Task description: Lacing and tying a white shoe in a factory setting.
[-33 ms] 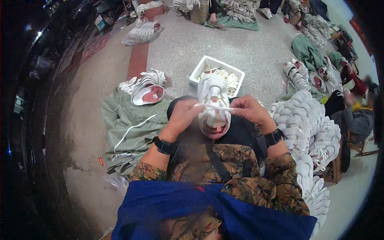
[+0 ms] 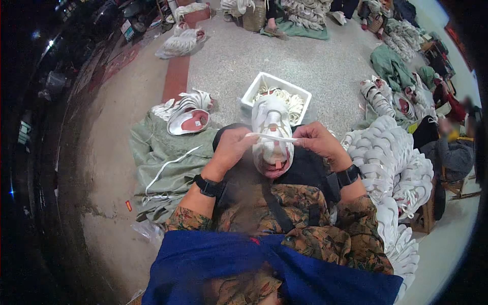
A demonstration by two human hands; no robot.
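A white shoe upper (image 2: pixel 271 109) with a reddish lining rests between my knees, its toe end pointing away from me. Across it a white shoelace (image 2: pixel 274 138) is stretched sideways. My left hand (image 2: pixel 235 146) pinches the lace at its left part, and my right hand (image 2: pixel 318 144) pinches it at the right. Both hands stay close above the shoe upper, one on each side. Just beyond the upper stands a white foam box (image 2: pixel 281 81) with coiled white laces (image 2: pixel 295 104) in it.
To the left, a green sack (image 2: pixel 168 147) bears a loose white lace (image 2: pixel 170 168) and several white uppers (image 2: pixel 189 121). A large heap of white uppers (image 2: pixel 381 147) lies at my right. Farther off are more stacks, a green bundle (image 2: pixel 389 66) and another person's foot (image 2: pixel 274 29).
Almost nothing differs. The picture has shifted very slightly; both hands still hold the lace stretched over the shoe upper.
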